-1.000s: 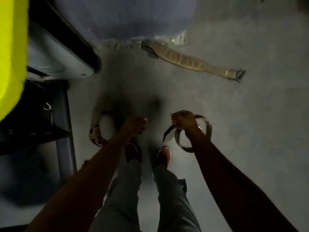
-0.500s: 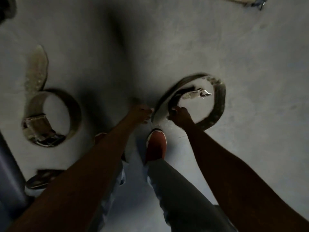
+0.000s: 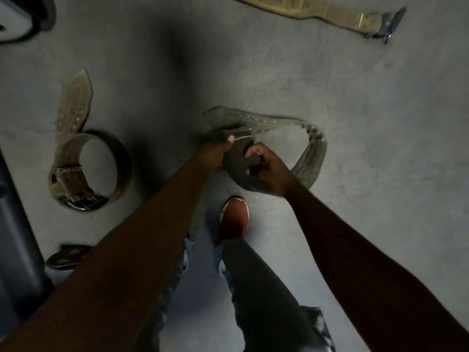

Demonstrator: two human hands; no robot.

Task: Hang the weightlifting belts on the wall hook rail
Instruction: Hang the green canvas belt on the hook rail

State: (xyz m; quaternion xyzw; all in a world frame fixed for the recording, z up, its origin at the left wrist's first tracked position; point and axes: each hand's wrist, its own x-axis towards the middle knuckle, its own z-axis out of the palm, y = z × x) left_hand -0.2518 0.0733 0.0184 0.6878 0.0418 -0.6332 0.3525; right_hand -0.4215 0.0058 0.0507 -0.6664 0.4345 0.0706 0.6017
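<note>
I look straight down at a grey concrete floor. A worn grey-green weightlifting belt (image 3: 308,158) forms a loop in front of my feet, and both hands hold it. My left hand (image 3: 218,146) grips the strap near its buckle end. My right hand (image 3: 264,166) has its fingers curled round the wide dark part of the same belt. A second belt (image 3: 83,158), buckled into a ring with its tail pointing away, lies on the floor at the left. A third, tan belt (image 3: 317,8) lies stretched out at the top right. No hook rail is in view.
My red shoe (image 3: 234,217) stands just below the held belt. A dark machine frame (image 3: 17,237) runs along the left edge, with a small dark object (image 3: 67,256) on the floor beside it. A rounded machine base (image 3: 22,16) fills the top left corner.
My left hand has taken hold of the belt alongside my right hand, and the belt's loop has been lifted and pulled out of its flat curl.
</note>
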